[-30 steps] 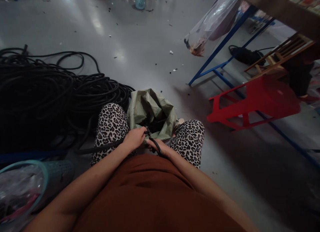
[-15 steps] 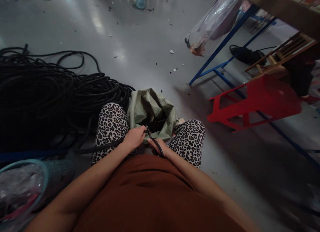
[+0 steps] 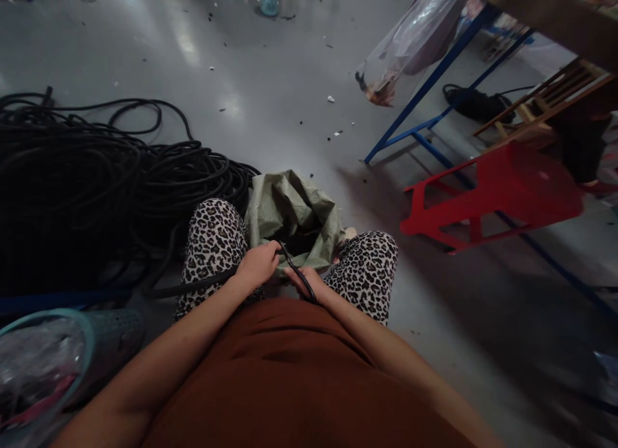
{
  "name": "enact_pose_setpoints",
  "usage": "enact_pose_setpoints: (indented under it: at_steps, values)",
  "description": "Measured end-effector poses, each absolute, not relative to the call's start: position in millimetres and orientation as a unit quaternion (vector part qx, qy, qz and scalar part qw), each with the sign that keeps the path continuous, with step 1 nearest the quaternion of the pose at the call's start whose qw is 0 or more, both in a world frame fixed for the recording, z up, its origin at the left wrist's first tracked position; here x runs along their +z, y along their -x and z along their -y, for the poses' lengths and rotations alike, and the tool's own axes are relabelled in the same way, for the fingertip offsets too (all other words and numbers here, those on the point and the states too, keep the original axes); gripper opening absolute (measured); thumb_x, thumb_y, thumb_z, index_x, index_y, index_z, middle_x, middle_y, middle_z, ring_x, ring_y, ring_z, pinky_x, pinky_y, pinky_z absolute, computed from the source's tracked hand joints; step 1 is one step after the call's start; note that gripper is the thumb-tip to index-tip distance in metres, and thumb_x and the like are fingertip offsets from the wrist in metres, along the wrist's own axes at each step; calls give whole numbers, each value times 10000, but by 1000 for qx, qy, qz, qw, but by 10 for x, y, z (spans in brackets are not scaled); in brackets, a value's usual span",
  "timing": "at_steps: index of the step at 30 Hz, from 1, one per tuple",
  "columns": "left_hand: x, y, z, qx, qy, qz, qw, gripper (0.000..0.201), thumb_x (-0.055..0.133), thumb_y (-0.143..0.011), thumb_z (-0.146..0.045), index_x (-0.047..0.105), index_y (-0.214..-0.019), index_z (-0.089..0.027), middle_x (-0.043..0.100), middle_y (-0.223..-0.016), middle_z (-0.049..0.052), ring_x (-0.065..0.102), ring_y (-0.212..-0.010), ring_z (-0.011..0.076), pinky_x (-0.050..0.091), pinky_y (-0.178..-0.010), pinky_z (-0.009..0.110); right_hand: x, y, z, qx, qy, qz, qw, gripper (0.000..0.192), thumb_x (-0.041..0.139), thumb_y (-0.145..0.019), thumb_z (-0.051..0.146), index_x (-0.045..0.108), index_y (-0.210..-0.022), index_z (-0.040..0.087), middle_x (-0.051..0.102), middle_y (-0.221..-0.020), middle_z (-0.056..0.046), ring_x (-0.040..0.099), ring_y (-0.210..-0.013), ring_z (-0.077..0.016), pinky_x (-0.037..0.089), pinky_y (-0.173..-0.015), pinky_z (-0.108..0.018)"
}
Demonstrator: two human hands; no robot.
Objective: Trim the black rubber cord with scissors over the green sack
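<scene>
left hand [image 3: 258, 264]: closed around black cable [image 3: 203, 282] at the lap.
right hand [image 3: 309, 284]: gripping the cable's short end over green sack [image 3: 294, 213].
technique: likely short pulls, firm grip.

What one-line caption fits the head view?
Seated person's left hand and right hand hold a black cable over a green sack between the knees, cable pile alongside.
</scene>
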State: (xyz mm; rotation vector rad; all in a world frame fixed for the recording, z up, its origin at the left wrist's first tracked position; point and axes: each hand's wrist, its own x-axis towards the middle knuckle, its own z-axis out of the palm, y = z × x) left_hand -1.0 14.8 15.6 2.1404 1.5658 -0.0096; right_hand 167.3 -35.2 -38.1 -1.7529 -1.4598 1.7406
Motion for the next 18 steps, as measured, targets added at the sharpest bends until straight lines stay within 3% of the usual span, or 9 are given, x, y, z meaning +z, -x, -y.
enact_pose_setpoints:
  at_steps: [12,18]
  values:
    - [170,18,-149,-17,-781,-568,259,275,453,-875,-270,558,-1125,-226,681,-1040,65,635,-927,203,451,-791,298,-430,-1764,396,583,596,538,126,489,496,-857,539,451,-539,171,434,-449,14,394,-415,-93,292,-404,-210]
    - [191,8,-143,-16,-776,-569,270,272,457,-876,-249,554,-1128,-228,673,-1071,69,629,-954,204,447,-809,300,-463,-1781,390,592,607,513,131,525,528,-818,598,447,-521,172,425,-439,23,376,-396,-80,276,-384,-198]
